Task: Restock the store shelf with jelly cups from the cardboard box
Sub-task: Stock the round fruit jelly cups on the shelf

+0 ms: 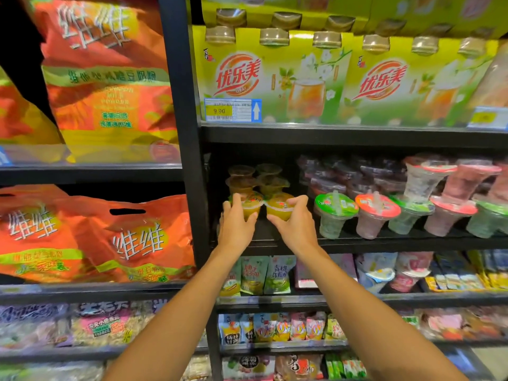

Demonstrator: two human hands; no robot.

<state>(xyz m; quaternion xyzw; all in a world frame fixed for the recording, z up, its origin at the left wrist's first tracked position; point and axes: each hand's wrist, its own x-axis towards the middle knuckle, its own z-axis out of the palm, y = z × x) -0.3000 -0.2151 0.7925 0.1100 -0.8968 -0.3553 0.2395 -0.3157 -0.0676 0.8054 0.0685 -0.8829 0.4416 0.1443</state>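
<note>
Midway, restocking black metal shelf.
Hands each gripping small yellow plastic jelly cup, frame centre; box unseen.

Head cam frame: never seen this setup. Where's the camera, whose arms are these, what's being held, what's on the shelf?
There is no robot here. A person wears one wide-angle camera on the head, looking forward and down, so the two bare arms coming up from the bottom edge are that person's own.

Each hand grips one yellow jelly cup at the front of the middle shelf: the left hand holds the left jelly cup, the right hand the right jelly cup. Behind them sit stacked jelly cups already in place.

To the right on the same shelf are tall lidded drink cups with green and red tops. Above stand yellow-green milk tea packs and a price tag reading 9.90. Orange bags fill the bay to the left. The cardboard box is not in view.
</note>
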